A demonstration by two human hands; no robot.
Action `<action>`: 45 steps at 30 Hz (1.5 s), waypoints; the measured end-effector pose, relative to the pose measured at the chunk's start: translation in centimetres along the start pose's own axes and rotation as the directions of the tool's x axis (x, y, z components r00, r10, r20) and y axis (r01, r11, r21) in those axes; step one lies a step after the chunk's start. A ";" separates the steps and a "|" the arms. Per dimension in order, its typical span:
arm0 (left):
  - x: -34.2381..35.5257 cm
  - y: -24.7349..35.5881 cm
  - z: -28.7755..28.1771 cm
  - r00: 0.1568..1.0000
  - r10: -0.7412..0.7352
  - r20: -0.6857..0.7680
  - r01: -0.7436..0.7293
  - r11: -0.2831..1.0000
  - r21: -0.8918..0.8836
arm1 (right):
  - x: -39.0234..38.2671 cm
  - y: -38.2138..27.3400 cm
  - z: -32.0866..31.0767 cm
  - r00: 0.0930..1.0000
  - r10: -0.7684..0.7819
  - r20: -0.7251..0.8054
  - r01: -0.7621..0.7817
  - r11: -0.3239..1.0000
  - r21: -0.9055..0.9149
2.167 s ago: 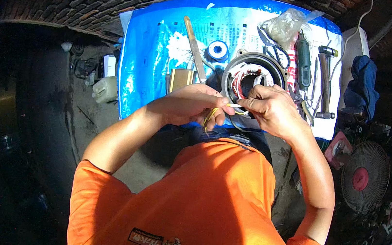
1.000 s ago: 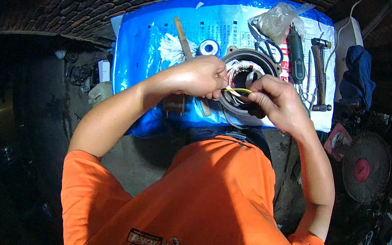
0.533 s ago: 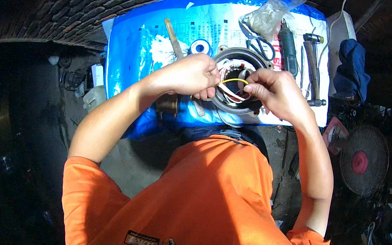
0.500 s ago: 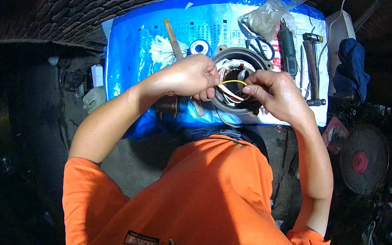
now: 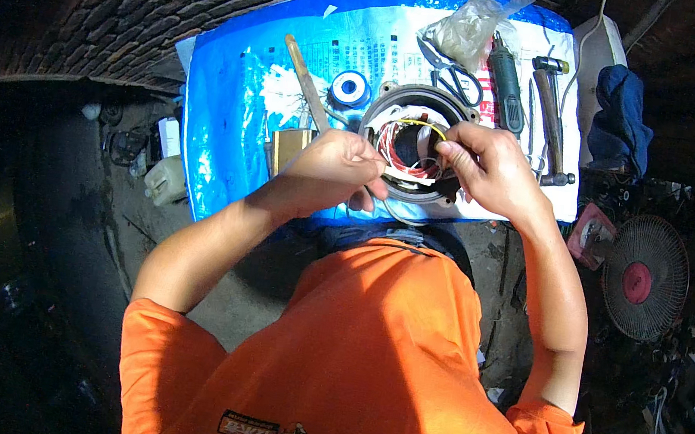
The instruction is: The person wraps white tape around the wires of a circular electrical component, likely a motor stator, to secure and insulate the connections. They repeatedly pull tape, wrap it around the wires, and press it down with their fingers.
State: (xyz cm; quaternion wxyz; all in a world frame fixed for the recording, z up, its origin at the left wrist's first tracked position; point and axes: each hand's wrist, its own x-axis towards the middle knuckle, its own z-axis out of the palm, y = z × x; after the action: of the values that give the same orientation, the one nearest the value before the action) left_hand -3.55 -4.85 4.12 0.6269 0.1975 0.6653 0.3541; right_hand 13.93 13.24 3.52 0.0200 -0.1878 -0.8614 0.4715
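A round dark metal motor housing (image 5: pixel 370 117) sits near the table's front edge, with red and white winding wires (image 5: pixel 391 146) coiled around the inside of its opening. My right hand (image 5: pixel 492 167) is at the housing's right rim, thumb and forefinger pinched on a yellow wire (image 5: pixel 422 123) that arches over the opening. Across the near side of the opening lies a white sleeved wire (image 5: pixel 409 176). Its left end meets the pinched fingertips of my left hand (image 5: pixel 340 171), whose other fingers curl below.
Left of the housing are a wooden stick (image 5: pixel 305 80), a blue-and-white spool (image 5: pixel 349 89) and a tan block (image 5: pixel 288 147). Scissors (image 5: pixel 455 81), a plastic bag (image 5: pixel 470 32), a green power tool (image 5: pixel 506 89) and a hammer (image 5: pixel 553 125) lie behind and right. A fan (image 5: pixel 645 278) stands at right.
My left hand has drawn back toward me and left, off the yellow wire. My right hand keeps its pinch, and the yellow wire now arches higher. More of the windings shows.
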 end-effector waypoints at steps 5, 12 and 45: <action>-0.2 -0.5 -0.1 0.998 -0.014 -0.065 0.007 0.994 -0.113 | -0.8 0.7 -0.4 0.978 -0.205 0.033 0.208 0.972 -0.114; 0.6 -1.6 -0.3 0.996 0.054 -0.067 -0.061 0.993 -0.103 | -1.6 0.8 -0.6 0.941 -0.336 0.047 0.339 0.935 -0.107; 1.4 -1.3 0.8 0.997 0.072 0.040 -0.065 0.987 -0.144 | -2.7 -0.7 5.0 0.937 -0.201 -0.284 0.148 0.969 -0.199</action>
State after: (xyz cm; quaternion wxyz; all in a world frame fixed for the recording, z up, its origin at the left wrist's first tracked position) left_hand -2.75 -4.52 2.22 0.6419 0.1828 0.6166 0.4176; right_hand 15.14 7.98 1.70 0.1767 -0.1813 -0.8995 0.3561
